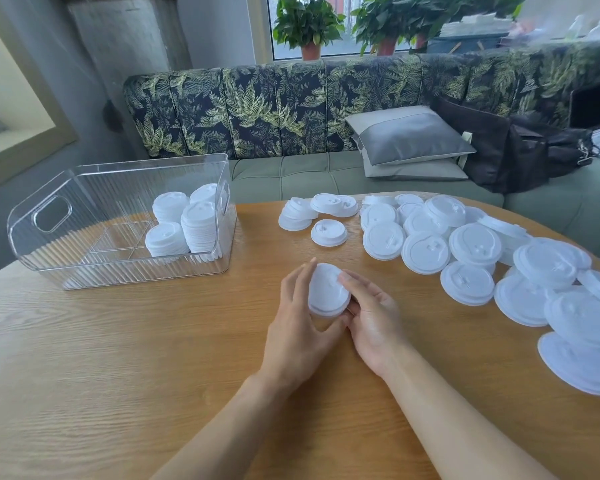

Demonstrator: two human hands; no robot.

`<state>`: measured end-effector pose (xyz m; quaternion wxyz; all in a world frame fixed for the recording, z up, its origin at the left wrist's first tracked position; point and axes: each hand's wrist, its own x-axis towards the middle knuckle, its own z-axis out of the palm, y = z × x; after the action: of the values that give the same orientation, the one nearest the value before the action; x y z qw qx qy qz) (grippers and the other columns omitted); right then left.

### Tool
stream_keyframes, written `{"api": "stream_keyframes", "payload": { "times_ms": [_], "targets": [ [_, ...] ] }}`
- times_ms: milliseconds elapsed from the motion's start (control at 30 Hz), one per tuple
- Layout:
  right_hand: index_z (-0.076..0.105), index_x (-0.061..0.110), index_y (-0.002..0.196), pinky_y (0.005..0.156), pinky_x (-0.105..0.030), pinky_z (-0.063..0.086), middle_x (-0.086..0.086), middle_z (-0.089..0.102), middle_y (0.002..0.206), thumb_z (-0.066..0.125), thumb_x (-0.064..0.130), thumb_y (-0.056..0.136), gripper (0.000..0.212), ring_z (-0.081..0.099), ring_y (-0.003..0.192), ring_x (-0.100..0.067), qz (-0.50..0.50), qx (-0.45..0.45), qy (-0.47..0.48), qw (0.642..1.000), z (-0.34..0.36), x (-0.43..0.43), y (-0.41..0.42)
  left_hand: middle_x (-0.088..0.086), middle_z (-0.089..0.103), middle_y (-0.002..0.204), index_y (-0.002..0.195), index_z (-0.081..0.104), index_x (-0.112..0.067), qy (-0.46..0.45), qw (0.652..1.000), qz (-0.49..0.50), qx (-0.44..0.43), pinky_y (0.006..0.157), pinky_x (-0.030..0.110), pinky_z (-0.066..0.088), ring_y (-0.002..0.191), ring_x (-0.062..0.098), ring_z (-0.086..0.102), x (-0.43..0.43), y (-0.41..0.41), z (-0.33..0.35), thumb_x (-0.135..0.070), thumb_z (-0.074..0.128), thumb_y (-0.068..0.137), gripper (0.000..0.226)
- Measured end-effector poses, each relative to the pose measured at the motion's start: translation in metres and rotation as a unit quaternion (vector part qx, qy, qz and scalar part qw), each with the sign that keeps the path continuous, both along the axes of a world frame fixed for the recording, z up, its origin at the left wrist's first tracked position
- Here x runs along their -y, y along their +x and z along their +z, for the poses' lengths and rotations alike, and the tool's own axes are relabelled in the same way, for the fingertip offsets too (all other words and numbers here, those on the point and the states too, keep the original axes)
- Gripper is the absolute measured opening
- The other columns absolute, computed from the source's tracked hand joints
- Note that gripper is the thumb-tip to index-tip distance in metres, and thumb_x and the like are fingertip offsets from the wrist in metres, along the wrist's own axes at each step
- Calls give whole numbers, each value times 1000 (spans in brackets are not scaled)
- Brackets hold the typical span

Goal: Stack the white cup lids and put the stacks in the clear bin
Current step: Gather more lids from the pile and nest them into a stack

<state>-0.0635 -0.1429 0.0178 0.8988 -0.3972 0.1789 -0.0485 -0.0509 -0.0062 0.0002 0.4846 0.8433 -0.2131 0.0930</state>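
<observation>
Both hands, left hand point(293, 327) and right hand point(373, 315), gripped a short stack of white cup lids point(327, 292) above the wooden table point(118, 358). Four lid stacks point(187, 221) stood in the clear bin point(52, 216).

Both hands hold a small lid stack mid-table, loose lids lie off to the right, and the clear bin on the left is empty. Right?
Not quite. The clear bin is not empty: the head view shows several lid stacks at its right end. Otherwise yes: left hand and right hand hold the small lid stack, loose lids lie to the right.
</observation>
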Motion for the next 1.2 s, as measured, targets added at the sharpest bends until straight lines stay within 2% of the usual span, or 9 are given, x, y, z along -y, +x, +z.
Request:
{"api": "stream_keyframes", "payload": {
  "times_ms": [100, 233, 367, 500, 633, 733, 867, 967, 1200],
  "targets": [
    [74, 12, 107, 71, -28, 57, -9, 78, 99, 80, 15, 89, 19, 74, 84, -18, -1, -1, -33, 999, -2, -2, 8, -26, 31, 152, 156, 26, -42, 58, 997, 25, 35, 83, 30, 56, 135, -8, 41, -4, 13, 0, -52, 80, 84, 91],
    [75, 15, 106, 87, -36, 58, -2, 79, 106, 77, 29, 91, 21, 74, 101, -17, -62, -15, -186, 981, -5, -1, 37, -24, 37, 146, 154, 27, -41, 55, 994, 82, 40, 77, 27, 45, 131, 0, 45, -10, 37, 3, -48, 83, 79, 94],
    [70, 28, 102, 90, -28, 54, 16, 72, 99, 69, 27, 94, 9, 65, 94, 6, -113, -15, -424, 898, 2, 6, 72, -10, 45, 145, 154, 35, -28, 90, 985, 133, 60, 85, 29, 45, 135, 12, 43, -20, 65, 2, -46, 86, 78, 94],
    [65, 21, 120, 97, -34, 51, 5, 66, 112, 64, 16, 92, 29, 62, 105, -16, -72, -6, -557, 827, 2, 14, 108, -4, 47, 146, 155, 37, -22, 133, 981, 119, 79, 95, 36, 51, 134, 17, 45, -35, 82, -7, -47, 84, 80, 92],
    [59, 15, 135, 107, -21, 31, -3, 59, 135, 64, 16, 93, 43, 41, 133, -20, -42, 5, -640, 767, -1, 16, 138, -10, 44, 146, 154, 30, -32, 109, 984, 127, 62, 96, 31, 48, 135, 12, 43, -38, 87, -12, -50, 82, 81, 91],
    [57, 12, 139, 118, -35, 31, -8, 57, 139, 64, 21, 93, 47, 39, 137, -26, -21, -10, -674, 739, -2, 14, 156, -8, 46, 146, 154, 32, -28, 132, 981, 108, 94, 96, 26, 45, 132, 12, 45, -37, 87, -14, -49, 82, 81, 91],
    [50, 9, 141, 119, -47, 29, -14, 53, 144, 61, 33, 93, 54, 37, 139, -34, 44, -79, -747, 658, -6, 17, 174, -5, 48, 145, 154, 34, -24, 141, 978, 108, 107, 97, 28, 47, 129, 14, 48, -36, 87, -13, -49, 81, 81, 90],
    [48, 8, 140, 117, -47, 30, -20, 49, 143, 65, 39, 90, 62, 38, 136, -38, 46, -111, -741, 661, -7, 18, 178, -5, 49, 145, 154, 34, -24, 139, 978, 106, 110, 98, 31, 50, 129, 15, 49, -37, 86, -12, -52, 78, 82, 89],
    [47, 18, 146, 109, -31, 35, -6, 39, 139, 87, 44, 74, 86, 43, 131, -23, -1, -50, -654, 755, -2, 17, 142, -8, 45, 146, 154, 32, -27, 80, 983, 134, 101, 98, 24, 45, 135, 9, 44, -38, 82, -9, -53, 79, 84, 88]
  ]
}}
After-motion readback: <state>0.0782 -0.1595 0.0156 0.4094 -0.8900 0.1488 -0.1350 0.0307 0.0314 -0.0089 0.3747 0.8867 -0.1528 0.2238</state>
